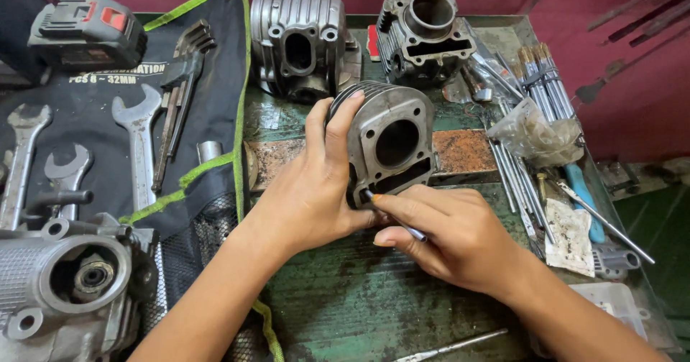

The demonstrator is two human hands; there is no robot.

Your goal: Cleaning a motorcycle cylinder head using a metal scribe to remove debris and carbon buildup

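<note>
Between the two hands, a grey finned engine cylinder [388, 143] is standing tilted on a worn green workbench [359, 297], its bore and gasket face turned toward the camera, likely so that face can be worked on. The left hand [309, 189] is wrapping around the cylinder's left side, fingers reaching up over the fins and thumb low, apparently bracing it against slipping. The right hand [449, 236] is closing in a pencil-like pinch on a thin metal tool [395, 218], whose tip is touching the cylinder's lower edge just beside the left thumb; this wrist is resting low on the bench, probably for steadiness. Both forearms are coming in from the bottom edge.

Beyond the hands, two more cylinder castings [359, 38] are sitting. Left of the left hand, a black tool roll [129, 110] is lying open with spanners [136, 139] on it, and another engine part [68, 283] is nearer the left elbow. Right of the right hand, loose rods and screwdrivers [539, 81] are lying in a heap.
</note>
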